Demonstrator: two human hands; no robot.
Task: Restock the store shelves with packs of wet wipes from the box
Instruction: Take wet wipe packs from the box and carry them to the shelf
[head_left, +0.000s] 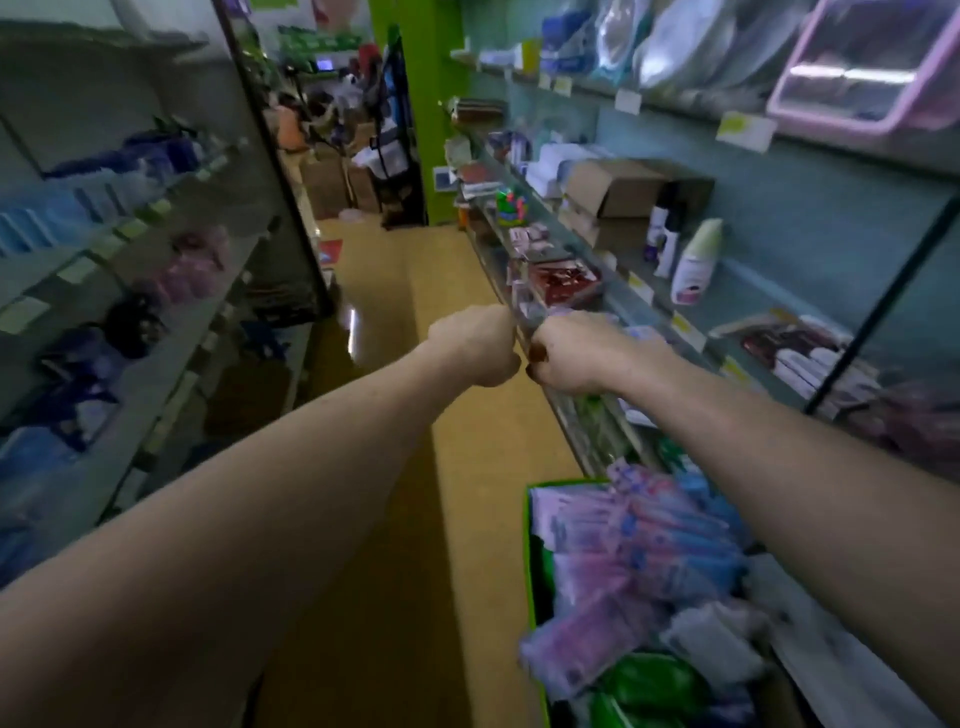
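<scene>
Pink/blue wipe packs (649, 540) in box (535, 525) lower right; left hand (475, 345) & right hand (571, 358) curled side by side mid-frame, held obj unclear

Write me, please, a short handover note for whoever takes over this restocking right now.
Left hand: fingers curled, at the front edge of the right-side shelf.
Right hand: curled, close beside it. Something thin shows between them, maybe a pack; blur hides the grip.
Box: lower right, below that shelf, heaped with wipe packs.
Done: cannot tell how many are shelved.
Left: most of the box.
</scene>
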